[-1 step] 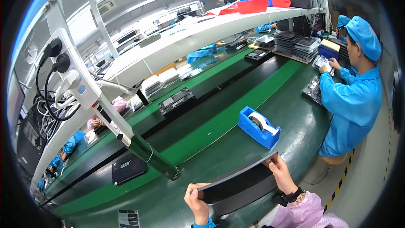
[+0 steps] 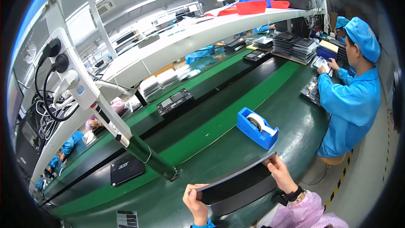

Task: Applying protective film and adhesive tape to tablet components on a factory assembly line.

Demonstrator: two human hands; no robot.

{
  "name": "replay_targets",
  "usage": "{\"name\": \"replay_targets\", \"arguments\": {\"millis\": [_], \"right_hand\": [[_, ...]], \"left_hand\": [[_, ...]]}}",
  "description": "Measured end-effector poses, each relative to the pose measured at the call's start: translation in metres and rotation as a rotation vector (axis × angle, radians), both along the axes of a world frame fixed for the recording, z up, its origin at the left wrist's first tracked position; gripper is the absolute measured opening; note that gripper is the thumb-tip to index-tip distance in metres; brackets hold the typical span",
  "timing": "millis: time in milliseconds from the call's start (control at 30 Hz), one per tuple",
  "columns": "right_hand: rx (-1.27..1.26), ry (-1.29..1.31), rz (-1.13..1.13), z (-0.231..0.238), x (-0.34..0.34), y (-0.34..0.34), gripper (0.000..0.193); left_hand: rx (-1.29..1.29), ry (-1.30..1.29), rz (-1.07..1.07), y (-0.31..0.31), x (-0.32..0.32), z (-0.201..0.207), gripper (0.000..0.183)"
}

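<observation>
A thin, dark, flat panel that looks like a laptop screen (image 2: 238,187) is held up between both hands, tilted, above the near edge of the green bench. My left hand (image 2: 195,204) is closed round its left end, thumb on the near side. At the other end, my right hand (image 2: 281,174) pinches the upper corner between thumb and fingers. Just beyond the panel stands a blue tape dispenser (image 2: 257,129) with a roll of clear tape. A sheet of dark rectangular pieces (image 2: 127,219) lies on the bench left of my left hand.
A conveyor (image 2: 211,105) runs past the bench, carrying a closed black laptop (image 2: 128,169) and an opened laptop base (image 2: 175,102). A post with sockets (image 2: 76,78) rises at left. A co-worker in blue (image 2: 352,97) sits at right, near stacked laptop parts (image 2: 291,46).
The whole view has shifted very slightly. Both hands keep the same hold on the laptop screen.
</observation>
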State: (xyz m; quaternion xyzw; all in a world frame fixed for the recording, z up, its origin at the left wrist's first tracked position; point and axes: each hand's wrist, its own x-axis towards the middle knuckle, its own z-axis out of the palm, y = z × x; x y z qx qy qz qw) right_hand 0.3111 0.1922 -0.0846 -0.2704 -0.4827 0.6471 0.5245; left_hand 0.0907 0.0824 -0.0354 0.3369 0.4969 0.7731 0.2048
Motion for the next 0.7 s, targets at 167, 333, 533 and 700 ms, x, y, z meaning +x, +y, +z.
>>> {"name": "replay_targets", "arguments": {"millis": [167,333,533,700], "right_hand": [[0.351,-0.291,0.016,0.016,0.036,0.065,0.025],[0.616,-1.051,-0.448,0.012,0.041,0.149,0.026],[0.153,-1.074,-0.075,0.023,0.024,0.170,0.030],[0.495,-1.250,-0.288,0.051,0.020,0.169,0.023]], "left_hand": [[-0.008,0.042,0.046,0.002,-0.005,-0.004,0.039],[-0.021,0.118,0.090,0.004,-0.005,-0.002,0.037],[-0.017,0.102,0.093,0.004,-0.008,-0.009,0.037],[-0.010,0.022,0.068,0.005,-0.004,-0.020,0.040]]}}
